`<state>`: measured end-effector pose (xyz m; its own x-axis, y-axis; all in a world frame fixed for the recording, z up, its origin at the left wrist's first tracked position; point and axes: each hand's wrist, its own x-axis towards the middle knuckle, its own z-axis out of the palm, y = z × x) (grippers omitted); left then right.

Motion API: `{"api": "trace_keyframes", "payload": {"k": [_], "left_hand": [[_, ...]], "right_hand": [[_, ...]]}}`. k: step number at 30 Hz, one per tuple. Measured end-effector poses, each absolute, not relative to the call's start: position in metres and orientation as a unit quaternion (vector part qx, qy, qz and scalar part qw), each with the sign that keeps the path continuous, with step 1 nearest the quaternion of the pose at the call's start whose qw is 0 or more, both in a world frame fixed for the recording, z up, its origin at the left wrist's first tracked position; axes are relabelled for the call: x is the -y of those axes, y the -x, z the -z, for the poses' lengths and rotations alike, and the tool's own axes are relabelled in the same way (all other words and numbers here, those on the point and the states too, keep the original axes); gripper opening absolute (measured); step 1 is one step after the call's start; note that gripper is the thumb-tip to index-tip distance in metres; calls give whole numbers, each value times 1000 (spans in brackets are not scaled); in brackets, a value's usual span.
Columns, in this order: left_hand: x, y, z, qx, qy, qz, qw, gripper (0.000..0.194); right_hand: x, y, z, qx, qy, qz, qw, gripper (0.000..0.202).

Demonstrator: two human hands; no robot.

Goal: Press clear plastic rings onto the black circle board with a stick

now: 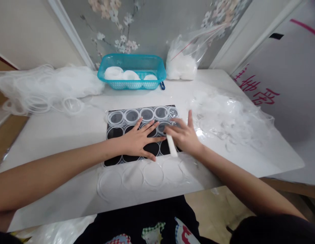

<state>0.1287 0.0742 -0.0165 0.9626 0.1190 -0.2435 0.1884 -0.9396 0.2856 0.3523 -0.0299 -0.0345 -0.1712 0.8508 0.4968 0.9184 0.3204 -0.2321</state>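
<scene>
A black board lies near the middle of the white table. Over it is a clear plastic sheet with rows of white-edged rings, and this sheet hangs past the board towards my body. My left hand rests flat on the sheet with its fingers spread. In my right hand, at the board's right side, is a flat white strip-like tool pointing down towards me. The tool is slightly blurred, and its upper end is hidden by my fingers. Clear discs show inside the far row of rings.
Behind the board stands a turquoise basket holding white round stacks. A zip bag of white material sits beside it, near a small blue object. Plastic ring scraps pile at left; crumpled clear plastic spreads at right.
</scene>
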Motion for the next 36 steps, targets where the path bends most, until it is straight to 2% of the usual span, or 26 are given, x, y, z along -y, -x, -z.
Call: {"api": "trace_keyframes", "payload": {"k": [4,6,11,14,21,28,32,36], "left_hand": [[-75,-125,14,-77,-977,116,163,87],[-74,-125,12,-75,-978,119,157,86],[-69,-141,8,-59,-987,79,130,81],[-66,-160,7,-43,-990,69,118,76],[-69,-178,8,-40,-985,116,123,74],[-71,-175,12,-43,-984,105,137,74],[-74,-175,14,-38,-984,108,133,80],[-75,-175,16,-30,-984,103,141,85]], "right_hand": [[3,-386,2,565,686,130,440,32],[12,-390,-2,536,703,103,456,30],[63,-370,31,560,702,-125,422,24],[74,-366,45,541,702,-180,427,24],[68,-369,45,546,701,-187,420,21],[70,-370,47,551,706,-166,412,22],[78,-359,50,637,687,-68,342,20],[62,-376,34,709,660,13,248,30]]}}
